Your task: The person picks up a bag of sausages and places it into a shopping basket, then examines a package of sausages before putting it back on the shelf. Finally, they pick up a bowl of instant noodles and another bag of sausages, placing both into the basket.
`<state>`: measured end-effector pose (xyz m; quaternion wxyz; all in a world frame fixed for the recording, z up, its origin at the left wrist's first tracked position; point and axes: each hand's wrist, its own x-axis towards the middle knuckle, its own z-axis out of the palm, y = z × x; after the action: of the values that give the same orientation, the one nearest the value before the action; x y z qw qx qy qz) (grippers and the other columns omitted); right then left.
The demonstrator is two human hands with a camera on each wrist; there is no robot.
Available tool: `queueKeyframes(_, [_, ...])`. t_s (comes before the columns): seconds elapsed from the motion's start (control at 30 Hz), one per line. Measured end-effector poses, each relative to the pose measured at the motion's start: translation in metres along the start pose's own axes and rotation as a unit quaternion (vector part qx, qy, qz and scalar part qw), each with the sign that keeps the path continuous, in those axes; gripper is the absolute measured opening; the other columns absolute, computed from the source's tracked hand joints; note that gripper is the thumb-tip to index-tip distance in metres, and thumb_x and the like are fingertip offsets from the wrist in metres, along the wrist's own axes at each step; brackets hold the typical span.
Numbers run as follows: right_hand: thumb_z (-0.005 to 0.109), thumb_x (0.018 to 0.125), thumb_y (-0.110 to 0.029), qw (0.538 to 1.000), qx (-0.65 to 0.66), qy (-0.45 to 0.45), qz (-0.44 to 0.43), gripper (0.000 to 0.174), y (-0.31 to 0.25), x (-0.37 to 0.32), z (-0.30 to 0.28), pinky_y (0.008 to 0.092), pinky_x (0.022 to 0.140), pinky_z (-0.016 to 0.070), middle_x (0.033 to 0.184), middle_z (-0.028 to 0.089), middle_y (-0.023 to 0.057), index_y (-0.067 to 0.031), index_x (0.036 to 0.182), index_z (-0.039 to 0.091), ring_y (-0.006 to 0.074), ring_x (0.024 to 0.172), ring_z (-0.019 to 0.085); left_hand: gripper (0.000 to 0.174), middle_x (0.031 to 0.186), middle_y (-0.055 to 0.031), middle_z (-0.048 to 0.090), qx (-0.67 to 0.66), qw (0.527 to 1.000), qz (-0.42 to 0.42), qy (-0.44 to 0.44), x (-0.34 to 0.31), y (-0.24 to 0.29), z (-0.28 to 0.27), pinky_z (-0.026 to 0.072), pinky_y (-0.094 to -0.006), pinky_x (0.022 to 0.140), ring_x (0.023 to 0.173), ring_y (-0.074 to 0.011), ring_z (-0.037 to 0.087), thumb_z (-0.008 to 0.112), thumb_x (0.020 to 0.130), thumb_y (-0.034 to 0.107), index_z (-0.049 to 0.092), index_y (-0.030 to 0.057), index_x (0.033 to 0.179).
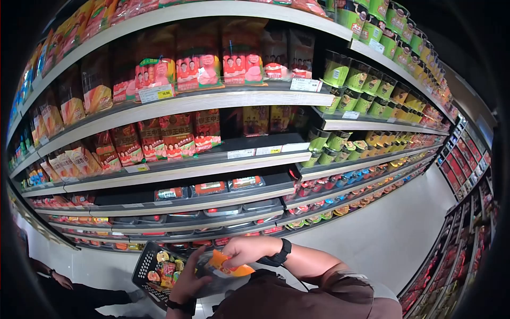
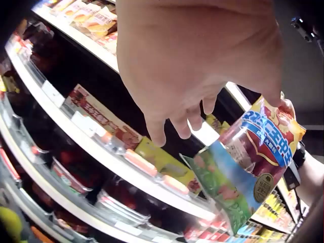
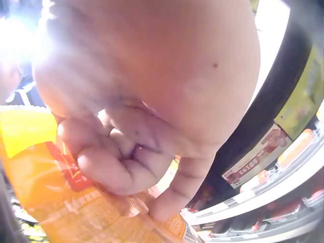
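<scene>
My right hand grips a plastic sausage packet, with fingers curled into its edge. The right wrist view shows the packet's orange side under those fingers. In the left wrist view its other side has blue lettering and a green end. Beside the packet, my left hand has its fingers extended and spread, holding nothing; its thumb side overlaps the packet's top in the left wrist view. Below the left hand, a black shopping basket holds several colourful food packs.
Long curved-looking shelves of red sausage packs stand ahead, with green cups further right. Another person's hand shows at lower left. A pale floor aisle runs right, bounded by another shelf.
</scene>
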<state>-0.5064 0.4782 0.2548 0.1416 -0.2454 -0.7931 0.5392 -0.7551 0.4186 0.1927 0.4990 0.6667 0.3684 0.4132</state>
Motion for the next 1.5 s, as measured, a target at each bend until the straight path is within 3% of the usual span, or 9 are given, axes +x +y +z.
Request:
queueKeyframes(0.1, [0.062, 0.091, -0.016, 1.0, 0.004, -0.024, -0.003, 0.028, -0.022, 0.007, 0.004, 0.0319, 0.052, 0.0379, 0.059, 0.052, 0.0071, 0.0054, 0.075, 0.055, 0.0115, 0.055, 0.046, 0.067, 0.131, -0.0098, 0.056, -0.065, 0.983, -0.102, -0.142, 0.005, -0.004, -0.007, 0.0409, -0.0352, 0.102, 0.122, -0.0215, 0.053, 0.08, 0.077, 0.018, 0.05, 0.0032, 0.135])
queueKeyframes(0.33, [0.066, 0.091, -0.022, 0.999, -0.005, -0.039, -0.029, 0.036, -0.02, 0.021, -0.018, 0.0319, 0.051, 0.0362, 0.056, 0.045, 0.0052, 0.0029, 0.07, 0.052, 0.0111, 0.054, 0.041, 0.043, 0.104, -0.0058, 0.069, -0.109, 0.965, -0.134, -0.197, 0.01, -0.022, -0.009, 0.0492, -0.0293, 0.087, 0.097, -0.0119, 0.063, 0.079, 0.079, 0.015, 0.062, 0.0, 0.116])
queueKeyframes(0.53, [0.062, 0.095, -0.021, 0.999, 0.021, -0.034, -0.01, 0.031, -0.018, 0.024, -0.047, 0.0286, 0.056, 0.0394, 0.06, 0.05, 0.0025, 0.0018, 0.075, 0.055, 0.0082, 0.059, 0.042, 0.043, 0.096, -0.0102, 0.072, -0.029, 0.981, -0.152, -0.116, 0.028, 0.008, -0.022, 0.053, -0.0281, 0.078, 0.086, -0.0122, 0.067, 0.077, 0.082, 0.021, 0.062, -0.0001, 0.117])
queueKeyframes(0.6, [0.06, 0.096, -0.02, 0.997, 0.03, 0.04, -0.063, 0.028, 0.006, 0.027, -0.052, 0.0274, 0.056, 0.04, 0.064, 0.052, -0.0004, 0.0011, 0.078, 0.057, 0.0064, 0.062, 0.042, 0.041, 0.095, -0.0103, 0.072, -0.023, 0.982, -0.162, -0.092, 0.03, 0.011, -0.025, 0.054, -0.0275, 0.076, 0.083, -0.0133, 0.069, 0.076, 0.083, 0.017, 0.062, -0.0002, 0.118])
queueKeyframes(0.7, [0.056, 0.094, -0.002, 0.961, 0.243, 0.094, -0.096, 0.015, 0.024, 0.027, -0.063, 0.0237, 0.06, 0.0425, 0.08, 0.053, 0.0006, -0.0053, 0.085, 0.045, 0.0071, 0.069, 0.051, 0.04, 0.095, -0.0094, 0.072, 0.049, 0.985, -0.166, -0.009, 0.033, 0.013, -0.03, 0.054, -0.0275, 0.077, 0.085, -0.0138, 0.069, 0.076, 0.083, 0.014, 0.063, -0.0002, 0.118])
queueKeyframes(0.97, [0.054, 0.088, 0.007, 0.967, 0.225, 0.034, -0.119, 0.023, 0.047, 0.036, -0.088, 0.0246, 0.065, 0.0469, 0.088, 0.053, 0.0054, -0.0071, 0.08, 0.038, 0.0112, 0.076, 0.058, 0.032, 0.099, -0.0056, 0.071, -0.023, 0.974, -0.154, 0.165, 0.061, -0.003, -0.021, 0.0535, -0.0277, 0.079, 0.09, -0.012, 0.067, 0.071, 0.081, -0.002, 0.064, 0.0014, 0.113])
queueKeyframes(1.17, [0.063, 0.089, -0.007, 0.989, 0.113, 0.084, -0.052, 0.011, 0.06, 0.054, -0.093, 0.0272, 0.066, 0.0473, 0.08, 0.057, 0.0035, -0.0036, 0.087, 0.053, 0.0119, 0.073, 0.056, 0.024, 0.104, -0.0069, 0.069, -0.114, 0.946, -0.09, 0.289, 0.09, 0.004, 0.003, 0.0536, -0.0292, 0.08, 0.091, -0.0147, 0.066, 0.055, 0.091, 0.002, 0.062, 0.0001, 0.114])
queueKeyframes(1.33, [0.075, 0.081, -0.035, 0.996, -0.027, 0.087, 0.017, 0.036, 0.037, 0.075, -0.091, 0.0315, 0.061, 0.0433, 0.074, 0.056, 0.0054, -0.0046, 0.088, 0.056, 0.0154, 0.065, 0.05, 0.027, 0.106, -0.0049, 0.066, -0.143, 0.938, -0.04, 0.314, 0.116, -0.003, 0.016, 0.0519, -0.0266, 0.079, 0.093, -0.0105, 0.063, 0.057, 0.096, 0.014, 0.056, 0.0002, 0.119])
queueKeyframes(1.5, [0.074, 0.081, -0.037, 0.993, 0.02, 0.077, 0.083, 0.037, 0.05, 0.08, -0.092, 0.0327, 0.059, 0.0417, 0.065, 0.051, 0.0044, -0.005, 0.089, 0.056, 0.015, 0.061, 0.045, 0.039, 0.114, -0.0066, 0.063, -0.189, 0.946, -0.053, 0.259, 0.123, 0.015, 0.009, 0.0496, -0.0279, 0.085, 0.098, -0.0117, 0.061, 0.049, 0.101, 0.031, 0.053, 0.001, 0.126])
